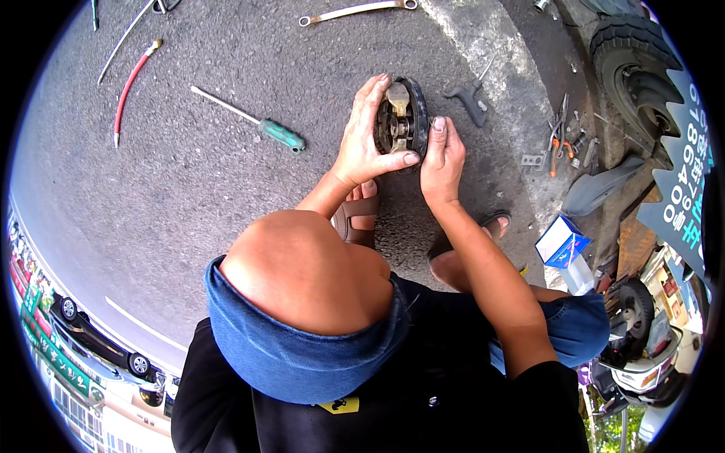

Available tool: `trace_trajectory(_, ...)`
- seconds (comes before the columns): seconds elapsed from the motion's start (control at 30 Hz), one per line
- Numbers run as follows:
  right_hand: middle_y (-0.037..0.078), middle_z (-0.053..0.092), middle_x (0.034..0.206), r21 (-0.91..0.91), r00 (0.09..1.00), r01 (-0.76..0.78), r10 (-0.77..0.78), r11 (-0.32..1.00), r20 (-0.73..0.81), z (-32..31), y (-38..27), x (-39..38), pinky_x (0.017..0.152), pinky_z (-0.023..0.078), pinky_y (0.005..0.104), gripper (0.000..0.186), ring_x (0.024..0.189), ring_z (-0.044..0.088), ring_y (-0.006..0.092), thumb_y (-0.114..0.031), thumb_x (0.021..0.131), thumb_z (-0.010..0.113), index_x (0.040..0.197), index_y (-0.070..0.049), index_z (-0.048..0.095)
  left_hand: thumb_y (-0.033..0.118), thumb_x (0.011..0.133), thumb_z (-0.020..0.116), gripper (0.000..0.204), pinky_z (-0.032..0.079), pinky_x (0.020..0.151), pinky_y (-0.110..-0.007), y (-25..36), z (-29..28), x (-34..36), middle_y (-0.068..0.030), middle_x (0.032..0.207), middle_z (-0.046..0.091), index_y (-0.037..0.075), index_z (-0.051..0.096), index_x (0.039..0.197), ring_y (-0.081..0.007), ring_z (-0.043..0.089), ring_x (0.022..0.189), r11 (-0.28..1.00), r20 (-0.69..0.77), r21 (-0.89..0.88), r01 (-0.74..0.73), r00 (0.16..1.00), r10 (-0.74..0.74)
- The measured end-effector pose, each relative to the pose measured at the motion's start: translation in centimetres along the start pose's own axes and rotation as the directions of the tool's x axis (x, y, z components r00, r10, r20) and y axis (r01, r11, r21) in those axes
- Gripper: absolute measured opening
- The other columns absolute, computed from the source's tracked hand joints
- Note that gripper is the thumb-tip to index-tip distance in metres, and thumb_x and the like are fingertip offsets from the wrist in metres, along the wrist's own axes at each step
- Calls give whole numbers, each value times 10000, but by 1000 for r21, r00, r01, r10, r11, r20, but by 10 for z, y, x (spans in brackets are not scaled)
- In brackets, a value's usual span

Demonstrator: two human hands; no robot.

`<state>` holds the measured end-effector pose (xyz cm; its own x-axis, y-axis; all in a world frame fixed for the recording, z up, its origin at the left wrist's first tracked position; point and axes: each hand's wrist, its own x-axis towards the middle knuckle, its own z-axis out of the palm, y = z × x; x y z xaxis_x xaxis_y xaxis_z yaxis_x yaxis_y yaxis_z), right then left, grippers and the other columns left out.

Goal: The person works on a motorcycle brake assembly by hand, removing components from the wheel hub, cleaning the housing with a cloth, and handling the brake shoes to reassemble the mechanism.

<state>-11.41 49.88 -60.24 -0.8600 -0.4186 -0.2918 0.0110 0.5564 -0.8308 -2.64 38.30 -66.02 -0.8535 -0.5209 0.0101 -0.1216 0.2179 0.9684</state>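
A round metal vehicle part point(398, 127) with a dark rim is held upright above the asphalt; it may be a scooter clutch, but its exact kind is unclear. Light metal pieces and springs show on its open face. My left hand point(363, 136) wraps its left side, fingers at the top and thumb along the bottom. Against the right rim presses my right hand point(442, 160), thumb raised and fingers partly hidden. Just right of them lies a grey-handled tool point(470, 102) with a thin shaft.
Left on the asphalt lie a green-handled screwdriver point(281, 135) and a red hose point(130, 94); a ring spanner point(355, 10) is at the top. Rightward are orange-handled pliers point(557, 143), a tyre point(633, 49), and a blue-white carton point(562, 240). My sandalled feet stand below the hands.
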Motion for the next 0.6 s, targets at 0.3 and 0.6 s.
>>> trace_trajectory(0.3,181,489,663,-9,1000,20,-20,1000,-12,1,1,-1,608,414,406,449,598,458,286,-393,1012,409,812,2,487,635,554,794,1186,293,1107,-475,3,-1,0,-267,1430,329,-6,312,1428,-412,326,1346,1000,2,-2,10,1000,-10)
trace_trajectory(0.6,83,423,665,-2,1000,-14,14,1000,4,0,1,-1,616,381,353,456,637,393,185,-382,1028,380,815,8,482,624,546,795,1176,299,1104,-482,4,0,1,-269,1423,337,-11,328,1418,-413,329,1345,1000,-2,10,17,1000,-17)
